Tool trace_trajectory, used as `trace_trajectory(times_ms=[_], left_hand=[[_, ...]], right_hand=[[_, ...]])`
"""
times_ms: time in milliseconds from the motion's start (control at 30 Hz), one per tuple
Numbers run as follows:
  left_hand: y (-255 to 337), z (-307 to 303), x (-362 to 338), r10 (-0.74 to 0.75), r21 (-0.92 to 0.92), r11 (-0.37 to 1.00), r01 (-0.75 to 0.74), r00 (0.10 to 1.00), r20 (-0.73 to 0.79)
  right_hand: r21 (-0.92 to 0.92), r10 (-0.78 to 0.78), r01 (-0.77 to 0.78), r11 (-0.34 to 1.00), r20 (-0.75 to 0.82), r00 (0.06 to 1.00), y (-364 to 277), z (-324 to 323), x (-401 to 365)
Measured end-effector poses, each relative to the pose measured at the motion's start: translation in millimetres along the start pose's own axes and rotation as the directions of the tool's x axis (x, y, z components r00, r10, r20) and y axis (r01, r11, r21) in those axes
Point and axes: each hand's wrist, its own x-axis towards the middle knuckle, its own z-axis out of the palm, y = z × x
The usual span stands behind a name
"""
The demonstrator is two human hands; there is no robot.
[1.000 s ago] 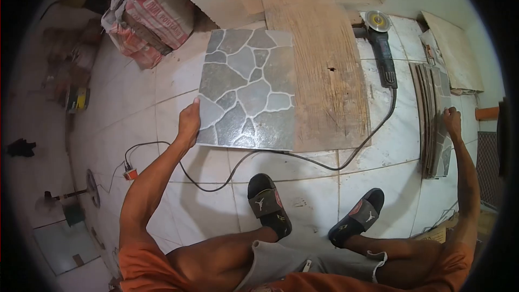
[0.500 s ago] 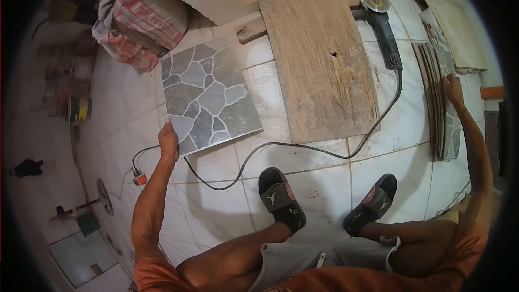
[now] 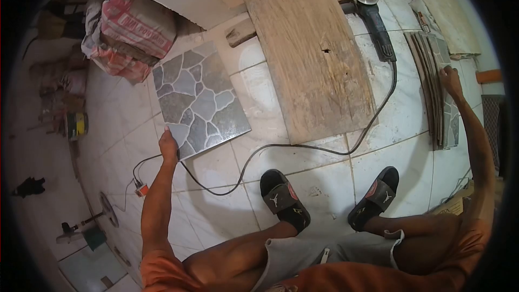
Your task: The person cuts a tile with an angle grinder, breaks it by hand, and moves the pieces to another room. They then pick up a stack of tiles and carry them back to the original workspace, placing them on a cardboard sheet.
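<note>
My left hand point(image 3: 168, 145) grips the near left corner of a grey stone-patterned tile point(image 3: 197, 100), its fingers hidden underneath. On the right, my right hand point(image 3: 450, 81) is at the top of a stack of tiles point(image 3: 431, 89) standing on edge; its fingers look bent against the patterned face, too small to tell what they grip. Between the two lies a worn wooden board point(image 3: 319, 59) on the floor. An angle grinder point(image 3: 373, 24) with a yellow-centred disc rests to the board's right, its black cable point(image 3: 275, 145) curving across the floor towards the left.
Cement bags point(image 3: 135, 27) are piled at the upper left. A small wood block point(image 3: 241, 33) sits by the board. An orange socket point(image 3: 142, 190) and a fan point(image 3: 108, 210) are at the lower left. A pale panel point(image 3: 446, 16) leans at the upper right.
The view has shifted slightly. The patterned tile in my left hand has turned a little and moved slightly left. My right hand remains at the tile stack.
</note>
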Motion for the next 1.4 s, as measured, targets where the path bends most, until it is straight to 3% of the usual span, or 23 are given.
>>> trace_trajectory(times_ms=[33, 233, 333, 433, 567, 667, 733, 767, 833, 1000, 1067, 1100, 1133, 1233, 1333, 1400], left_hand=[[-4, 2, 2, 0.045, 0.082, 0.996, -0.045, 0.999, 0.004], [-20, 4, 11, -0.099, 0.064, 0.994, 0.091, 0.987, 0.128], [-55, 5, 34, -0.273, 0.134, 0.959, 0.249, 0.940, 0.203], [-53, 15, 33, -0.403, 0.162, 0.913, 0.375, 0.892, 0.203], [-33, 28, 24, -0.458, 0.206, 0.880, 0.428, 0.879, 0.133], [-33, 31, 30, -0.543, 0.266, 0.825, 0.499, 0.829, 0.130], [-32, 34, 32, -0.567, 0.286, 0.811, 0.510, 0.806, 0.171], [-38, 31, 38, -0.580, 0.264, 0.810, 0.524, 0.782, 0.228], [-52, 26, 51, -0.590, 0.221, 0.807, 0.548, 0.728, 0.347], [-28, 24, 61, -0.628, 0.323, 0.770, 0.550, 0.745, 0.226], [-57, 19, 98, -0.503, 0.321, 0.836, 0.446, 0.855, 0.122], [-108, 17, 141, -0.276, 0.524, 0.834, 0.171, 0.952, 0.129], [-149, 16, 178, -0.032, 0.719, 0.692, -0.070, 0.991, 0.128], [-14, 58, 89, 0.156, 0.451, 0.885, -0.114, 0.986, -0.057], [14, 121, 84, 0.308, 0.231, 0.918, -0.322, 0.947, 0.093], [66, 158, 60, 0.480, 0.209, 0.826, -0.523, 0.848, 0.225]], right_hand=[[0.010, -0.006, 0.006, 1.000, -0.007, 1.000, -7, -2, -1], [0.045, -0.045, 0.045, 0.998, 0.004, 0.999, -35, -4, -7], [0.037, -0.093, 0.093, 0.995, 0.014, 0.996, -39, -4, -7], [0.061, -0.140, 0.138, 0.989, 0.035, 0.990, -45, -1, -4], [0.118, -0.177, 0.176, 0.977, 0.001, 0.984, -66, 7, 1], [0.105, -0.271, 0.276, 0.955, -0.054, 0.961, -104, 0, -3], [0.149, -0.306, 0.297, 0.943, 0.038, 0.951, -137, -11, -3], [0.169, -0.321, 0.304, 0.938, 0.083, 0.943, -153, -17, -4], [0.181, -0.341, 0.336, 0.924, -0.001, 0.940, -183, -12, -11], [0.284, -0.420, 0.385, 0.878, 0.074, 0.904, -262, -30, -32], [0.296, -0.518, 0.491, 0.819, 0.015, 0.855, -275, -21, -29], [0.327, -0.549, 0.521, 0.788, -0.010, 0.836, -284, -21, -30], [0.338, -0.532, 0.494, 0.801, 0.024, 0.846, -295, -28, -34], [0.323, -0.605, 0.575, 0.751, -0.012, 0.796, -303, -30, -31], [0.320, -0.630, 0.600, 0.733, -0.013, 0.777, -296, -49, -27], [0.320, -0.620, 0.584, 0.746, 0.014, 0.785, -280, -65, -26]])
